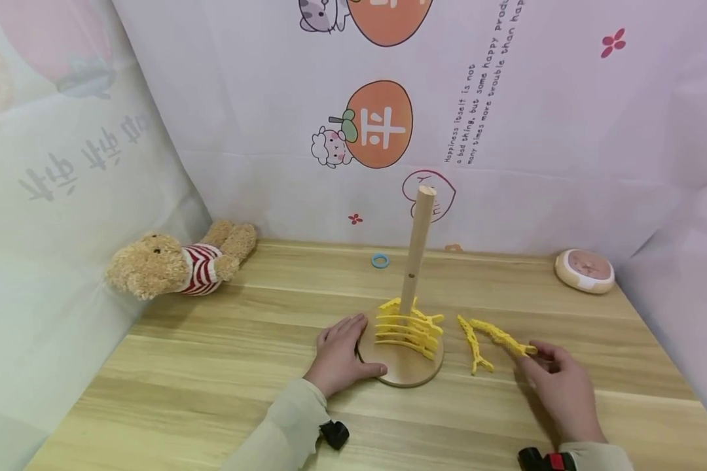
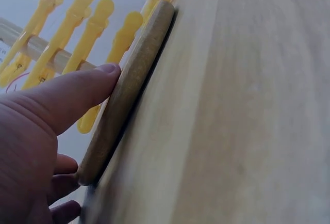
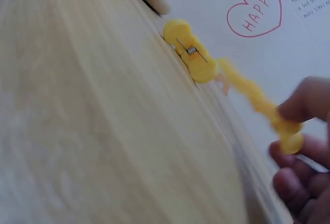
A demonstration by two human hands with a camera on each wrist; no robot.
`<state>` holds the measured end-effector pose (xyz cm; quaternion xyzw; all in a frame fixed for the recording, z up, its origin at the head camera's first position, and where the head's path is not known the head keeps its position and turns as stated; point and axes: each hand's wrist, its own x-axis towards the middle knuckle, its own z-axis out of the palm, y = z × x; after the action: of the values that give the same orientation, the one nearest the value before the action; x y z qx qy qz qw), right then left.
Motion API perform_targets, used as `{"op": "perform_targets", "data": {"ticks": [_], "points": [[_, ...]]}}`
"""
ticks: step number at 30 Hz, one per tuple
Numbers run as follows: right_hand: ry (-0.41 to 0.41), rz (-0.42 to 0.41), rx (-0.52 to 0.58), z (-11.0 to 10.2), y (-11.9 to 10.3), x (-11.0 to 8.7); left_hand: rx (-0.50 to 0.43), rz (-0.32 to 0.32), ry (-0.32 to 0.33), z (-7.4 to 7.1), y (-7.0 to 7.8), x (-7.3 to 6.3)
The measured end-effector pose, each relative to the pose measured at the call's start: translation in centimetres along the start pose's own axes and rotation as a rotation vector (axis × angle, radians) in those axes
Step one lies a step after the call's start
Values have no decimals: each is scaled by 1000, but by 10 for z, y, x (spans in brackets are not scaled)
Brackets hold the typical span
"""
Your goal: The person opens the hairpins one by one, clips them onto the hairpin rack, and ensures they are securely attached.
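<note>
A wooden post (image 1: pixel 419 242) rises from a round base (image 1: pixel 397 366), with several yellow banana hair clips (image 1: pixel 409 333) fitted around its lower part. My left hand (image 1: pixel 343 356) holds the left rim of this stand, the thumb lying on the base's near edge and the fingers at its far-left side. To the right of the stand, my right hand (image 1: pixel 562 386) pinches the handle end of another yellow banana hair clip (image 3: pixel 252 92) between thumb and fingers. Beside it a second loose clip (image 1: pixel 472 343) lies on the table, its metal spring visible in the right wrist view.
A teddy bear (image 1: pixel 200 268) in a striped shirt lies at the back left of the wooden table (image 1: pixel 224 366). Behind the stand is a small blue ring (image 1: pixel 380 261). A round, pale object (image 1: pixel 586 271) sits at the back right, near the printed cloth walls (image 1: pixel 259 163).
</note>
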<state>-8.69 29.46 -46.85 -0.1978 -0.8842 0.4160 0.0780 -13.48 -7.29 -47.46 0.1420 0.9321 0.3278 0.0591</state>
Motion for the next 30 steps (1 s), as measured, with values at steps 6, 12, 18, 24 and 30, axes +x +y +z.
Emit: {"op": "perform_targets", "data": {"ticks": [6, 12, 18, 24, 30], "points": [[171, 35, 293, 7, -2, 2, -13, -15, 23, -1, 3, 2], [141, 12, 424, 5, -19, 5, -63, -32, 9, 1, 5, 6], [48, -227, 296, 5, -38, 6, -60, -35, -30, 2, 6, 7], [-29, -366, 281, 6, -50, 1, -44, -29, -36, 1, 6, 7], [-50, -445, 224, 6, -59, -6, -48, -39, -43, -1, 6, 5]]}}
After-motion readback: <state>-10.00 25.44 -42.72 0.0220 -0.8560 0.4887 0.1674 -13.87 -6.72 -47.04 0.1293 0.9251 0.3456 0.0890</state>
